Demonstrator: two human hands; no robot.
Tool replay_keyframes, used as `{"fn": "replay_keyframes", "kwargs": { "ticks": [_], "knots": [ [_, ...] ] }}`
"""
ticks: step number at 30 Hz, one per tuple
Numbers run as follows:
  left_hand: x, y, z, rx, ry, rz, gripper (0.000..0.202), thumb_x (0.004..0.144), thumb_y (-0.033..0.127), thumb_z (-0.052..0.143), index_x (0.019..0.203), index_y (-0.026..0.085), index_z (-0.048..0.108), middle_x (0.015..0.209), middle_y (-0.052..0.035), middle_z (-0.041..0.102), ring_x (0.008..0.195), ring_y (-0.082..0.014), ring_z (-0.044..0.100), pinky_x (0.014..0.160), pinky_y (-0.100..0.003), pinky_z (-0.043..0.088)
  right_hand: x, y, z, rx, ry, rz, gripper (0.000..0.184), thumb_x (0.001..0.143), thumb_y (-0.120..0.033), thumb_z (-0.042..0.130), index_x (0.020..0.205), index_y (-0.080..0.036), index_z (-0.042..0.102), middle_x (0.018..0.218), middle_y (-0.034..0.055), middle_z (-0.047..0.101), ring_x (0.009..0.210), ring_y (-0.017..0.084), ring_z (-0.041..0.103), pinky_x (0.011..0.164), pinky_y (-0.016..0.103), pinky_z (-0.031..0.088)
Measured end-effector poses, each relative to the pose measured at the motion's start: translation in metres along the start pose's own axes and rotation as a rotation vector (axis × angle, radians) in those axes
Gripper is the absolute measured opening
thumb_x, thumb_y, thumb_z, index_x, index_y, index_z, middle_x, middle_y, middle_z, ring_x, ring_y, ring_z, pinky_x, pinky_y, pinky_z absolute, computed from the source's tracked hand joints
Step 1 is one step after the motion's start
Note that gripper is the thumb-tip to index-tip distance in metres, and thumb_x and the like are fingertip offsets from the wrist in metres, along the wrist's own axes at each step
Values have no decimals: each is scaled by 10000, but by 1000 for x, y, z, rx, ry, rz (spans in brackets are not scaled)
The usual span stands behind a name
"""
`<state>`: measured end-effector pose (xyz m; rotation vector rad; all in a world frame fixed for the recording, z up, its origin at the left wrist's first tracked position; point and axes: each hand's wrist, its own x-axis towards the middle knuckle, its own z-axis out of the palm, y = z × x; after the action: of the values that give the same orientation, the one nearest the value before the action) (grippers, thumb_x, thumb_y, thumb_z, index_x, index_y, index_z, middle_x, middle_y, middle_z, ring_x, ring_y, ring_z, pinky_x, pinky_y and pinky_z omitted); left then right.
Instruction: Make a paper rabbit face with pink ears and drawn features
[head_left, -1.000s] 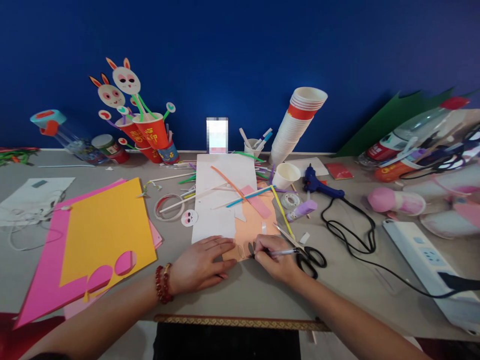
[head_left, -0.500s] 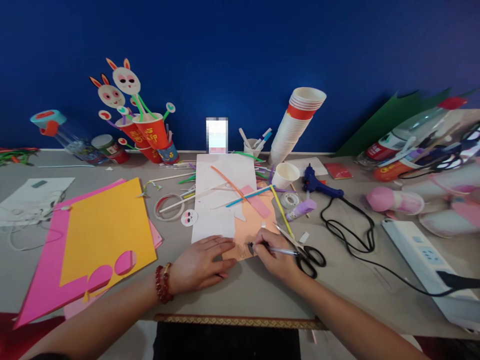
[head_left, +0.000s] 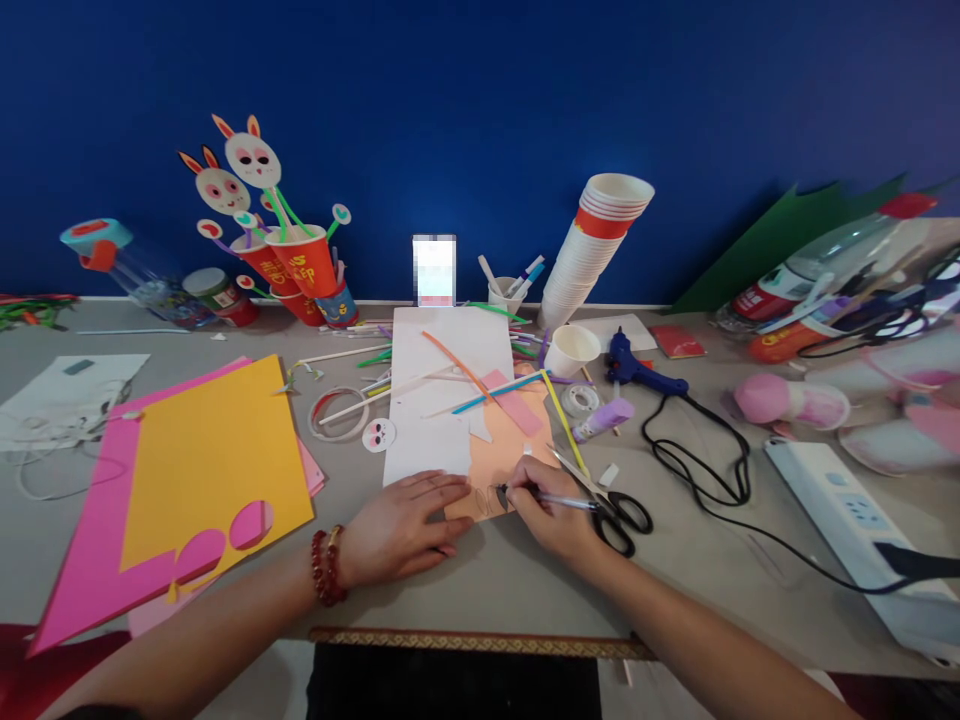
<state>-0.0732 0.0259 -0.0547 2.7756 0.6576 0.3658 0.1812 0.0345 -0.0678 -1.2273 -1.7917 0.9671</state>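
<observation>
My right hand (head_left: 551, 510) is closed round a pen (head_left: 566, 501), its tip on a sheet of orange paper (head_left: 491, 460). Small dark loops are drawn near the paper's front edge, by the pen tip. My left hand (head_left: 401, 530) lies flat, fingers stretched, its fingertips at the left edge of the orange paper and the white paper (head_left: 424, 450). Scissors (head_left: 619, 510) with black handles lie just right of my right hand, partly behind it. A small round rabbit face cutout (head_left: 379, 435) rests beyond my left hand.
Pink and yellow sheets (head_left: 217, 450) lie on the left. Red cups (head_left: 300, 265) with rabbit figures stand behind them. To the right are a blue glue gun (head_left: 645, 370), a purple glue stick (head_left: 604, 418), a power strip (head_left: 847, 530) and a leaning stack of paper cups (head_left: 592, 250).
</observation>
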Motion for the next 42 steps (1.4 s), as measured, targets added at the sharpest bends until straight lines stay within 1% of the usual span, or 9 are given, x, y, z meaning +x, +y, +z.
{"fn": "replay_keyframes", "kwargs": {
  "ticks": [6, 11, 21, 28, 36, 42],
  "knots": [
    [0, 0, -1, -13, 15, 0, 346, 933, 342, 562, 1255, 216, 555, 1418, -148, 500, 1326, -282, 448, 1106, -482, 401, 2, -2, -1, -27, -8, -10, 172, 771, -137, 497, 625, -219, 458, 554, -46, 463, 494, 113, 406, 472, 227, 298],
    [0, 0, -1, -7, 5, 0, 346, 932, 342, 564, 1253, 213, 557, 1423, -148, 493, 1333, -283, 440, 1112, -477, 395, 1, -3, -1, -40, -18, -11, 177, 780, -139, 484, 627, -221, 447, 555, -46, 449, 493, 114, 396, 476, 231, 293],
    [0, 0, 0, -19, 3, -3, 352, 936, 346, 561, 1261, 213, 556, 1420, -157, 495, 1322, -287, 450, 1103, -495, 401, 1, -2, -3, -71, -23, -42, 193, 786, -138, 478, 616, -221, 437, 558, -38, 468, 509, 122, 435, 504, 240, 315],
    [0, 0, 0, -29, 13, -8, 350, 929, 346, 575, 1256, 223, 556, 1425, -146, 496, 1325, -282, 451, 1106, -489, 400, 1, -3, -4, -76, -23, -80, 207, 781, -143, 476, 601, -220, 405, 544, -46, 428, 507, 120, 413, 514, 243, 304],
    [0, 0, 0, 0, -24, -5, 348, 942, 348, 543, 1261, 209, 557, 1428, -153, 485, 1338, -291, 434, 1114, -489, 389, 0, -3, -4, -49, -43, -82, 203, 768, -136, 469, 598, -219, 397, 547, -43, 437, 510, 120, 417, 517, 244, 301],
    [0, 0, 0, -19, -5, -4, 353, 931, 355, 566, 1256, 217, 558, 1427, -150, 491, 1330, -289, 442, 1109, -495, 395, -1, -4, -6, -59, -61, -95, 208, 765, -135, 470, 592, -219, 391, 534, -46, 430, 506, 123, 409, 521, 249, 295]
  ]
}}
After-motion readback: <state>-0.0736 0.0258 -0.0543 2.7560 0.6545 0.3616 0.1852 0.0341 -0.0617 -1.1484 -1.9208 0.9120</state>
